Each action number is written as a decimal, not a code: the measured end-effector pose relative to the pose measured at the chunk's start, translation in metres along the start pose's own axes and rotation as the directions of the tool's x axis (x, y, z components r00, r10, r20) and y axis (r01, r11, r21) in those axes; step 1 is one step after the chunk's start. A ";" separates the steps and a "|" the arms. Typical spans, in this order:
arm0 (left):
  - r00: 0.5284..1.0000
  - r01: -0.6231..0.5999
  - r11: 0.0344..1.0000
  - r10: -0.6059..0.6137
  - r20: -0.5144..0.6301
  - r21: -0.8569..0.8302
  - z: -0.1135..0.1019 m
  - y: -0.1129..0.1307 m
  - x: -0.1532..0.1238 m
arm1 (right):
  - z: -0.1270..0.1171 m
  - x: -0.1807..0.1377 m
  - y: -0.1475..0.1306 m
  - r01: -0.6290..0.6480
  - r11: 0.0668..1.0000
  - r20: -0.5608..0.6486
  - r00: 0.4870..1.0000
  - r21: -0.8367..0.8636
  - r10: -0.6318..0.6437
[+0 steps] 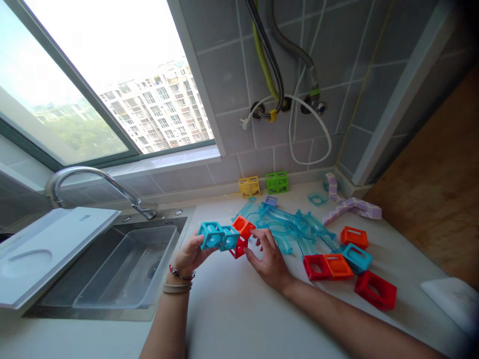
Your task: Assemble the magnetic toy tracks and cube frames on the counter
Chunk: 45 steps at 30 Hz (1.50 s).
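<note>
My left hand grips a pair of joined teal cube frames held just above the white countertop. An orange cube frame and a red cube frame adjoin the teal pair on the right. My right hand has its fingers curled around the red frame. Just beyond lies a heap of clear blue track pieces.
A steel sink with a faucet and a white board lies left. Red, orange and teal cube frames sit right, with a red one nearer. Yellow and green frames and lilac track stand by the tiled wall.
</note>
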<state>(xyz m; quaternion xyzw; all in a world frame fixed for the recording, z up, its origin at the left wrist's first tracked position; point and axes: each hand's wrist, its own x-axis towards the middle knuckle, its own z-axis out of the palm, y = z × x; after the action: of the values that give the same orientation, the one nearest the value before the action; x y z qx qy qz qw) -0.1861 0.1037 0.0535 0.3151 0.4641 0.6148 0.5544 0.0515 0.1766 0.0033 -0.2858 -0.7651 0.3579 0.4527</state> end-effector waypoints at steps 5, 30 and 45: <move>0.991 0.000 0.999 -0.004 0.132 0.034 0.012 -0.009 0.000 | 0.001 0.000 0.004 -0.017 0.999 -0.024 1.000 -0.027 0.017; 0.996 -0.054 0.992 0.062 0.069 -0.112 0.002 0.001 -0.008 | 0.005 0.006 0.014 -0.220 0.944 -0.020 0.973 0.247 0.232; 0.973 -0.228 0.851 0.217 -0.078 -0.472 0.018 0.007 0.003 | 0.005 0.001 0.006 -0.091 0.996 0.257 0.962 -0.006 0.089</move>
<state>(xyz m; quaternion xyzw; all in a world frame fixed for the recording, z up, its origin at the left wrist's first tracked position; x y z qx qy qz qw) -0.1733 0.1113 0.0663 0.2132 0.2644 0.7737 0.5349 0.0474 0.1791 -0.0031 -0.2701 -0.8025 0.4143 0.3338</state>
